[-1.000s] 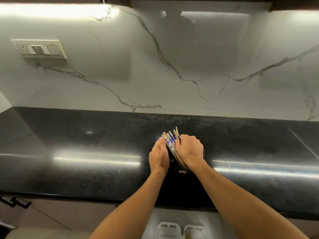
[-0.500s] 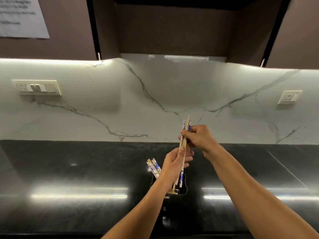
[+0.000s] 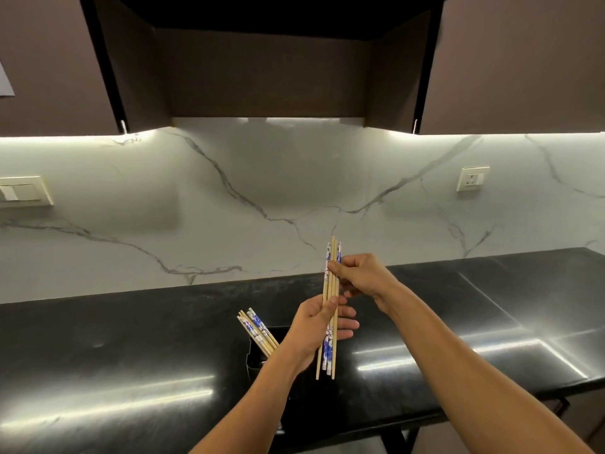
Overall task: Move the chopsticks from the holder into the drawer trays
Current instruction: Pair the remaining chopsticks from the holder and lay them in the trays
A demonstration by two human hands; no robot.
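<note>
A bundle of several wooden chopsticks (image 3: pixel 329 352), some with blue-and-white ends, stands almost upright in the air above the counter. My left hand (image 3: pixel 316 326) grips it around the middle. My right hand (image 3: pixel 361 276) pinches its upper part. Below and to the left sits a black holder (image 3: pixel 253 357) on the counter. Several more chopsticks (image 3: pixel 257 329) lean out of it toward the left. The held bundle is clear of the holder. The drawer trays are out of view.
The black glossy countertop (image 3: pixel 131 355) runs across the frame, its front edge near the bottom right. Behind it is a white marble backsplash with a switch plate (image 3: pixel 23 191) at left and a socket (image 3: pixel 473 178) at right. Dark wall cabinets (image 3: pixel 262 70) hang overhead.
Both hands have lifted a bundle of chopsticks up out of the holder and now hold it clear above the counter. The camera view has tilted upward, so the drawer trays have dropped out of sight.
</note>
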